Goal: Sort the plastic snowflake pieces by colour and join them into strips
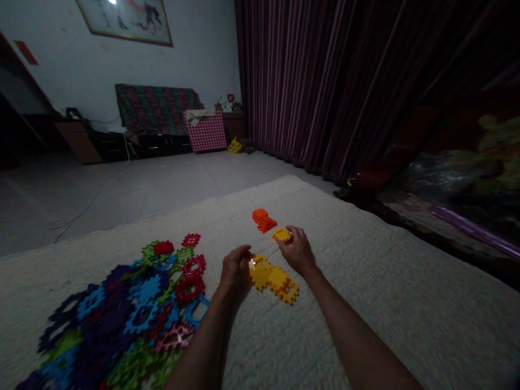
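Note:
My right hand [298, 251] pinches a yellow toothed building tile [281, 234] between thumb and fingers, just over the cream mat. Lower and to the left, my left hand [235, 268] is closed at the edge of another yellow toothed tile [258, 273]; its fingertips are partly hidden. Against that tile lie more yellow tiles [280, 279], some solid and some with open centres, overlapping one another. A small stack of orange toothed pieces [263, 220] rests beyond my hands, close to the tile in my right hand.
A large mixed heap of toothed tiles [146, 290], blue, purple, green, red and pink, spreads left of my left arm. The quilted cream mat [365, 281] lies under everything. Beyond it are a tiled floor [182, 181], a low cabinet [158, 145] and dark purple curtains [300, 81].

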Tool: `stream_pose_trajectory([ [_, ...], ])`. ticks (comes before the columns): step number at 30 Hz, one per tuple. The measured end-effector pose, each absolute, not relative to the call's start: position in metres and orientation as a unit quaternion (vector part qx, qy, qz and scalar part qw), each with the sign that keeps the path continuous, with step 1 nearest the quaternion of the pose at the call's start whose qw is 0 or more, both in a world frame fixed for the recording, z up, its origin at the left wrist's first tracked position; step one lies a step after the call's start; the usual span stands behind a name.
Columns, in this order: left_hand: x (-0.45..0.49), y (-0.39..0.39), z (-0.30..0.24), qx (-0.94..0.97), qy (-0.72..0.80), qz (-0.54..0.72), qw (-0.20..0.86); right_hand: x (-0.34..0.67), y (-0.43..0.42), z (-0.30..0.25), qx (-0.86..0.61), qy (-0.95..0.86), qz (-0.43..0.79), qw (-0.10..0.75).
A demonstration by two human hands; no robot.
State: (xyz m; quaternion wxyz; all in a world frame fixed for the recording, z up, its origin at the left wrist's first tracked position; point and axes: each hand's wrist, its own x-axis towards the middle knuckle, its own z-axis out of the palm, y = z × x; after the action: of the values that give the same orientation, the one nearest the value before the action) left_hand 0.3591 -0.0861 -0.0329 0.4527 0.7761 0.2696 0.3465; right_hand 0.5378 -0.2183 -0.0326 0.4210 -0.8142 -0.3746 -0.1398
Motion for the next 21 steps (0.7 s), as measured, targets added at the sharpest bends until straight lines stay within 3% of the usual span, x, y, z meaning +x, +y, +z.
stream_pose_trajectory([
  [10,0.360,-0.085,-0.035,0.722,0.311,0.390,0.480,0.505,-0.231,-0.018,-0.727,-0.461,-0.082,0.502],
  [21,0.361,-0.086,-0.033,0.718,0.305,0.381,0.496,0.486,-0.264,0.012,-0.736,-0.555,0.212,0.324],
])
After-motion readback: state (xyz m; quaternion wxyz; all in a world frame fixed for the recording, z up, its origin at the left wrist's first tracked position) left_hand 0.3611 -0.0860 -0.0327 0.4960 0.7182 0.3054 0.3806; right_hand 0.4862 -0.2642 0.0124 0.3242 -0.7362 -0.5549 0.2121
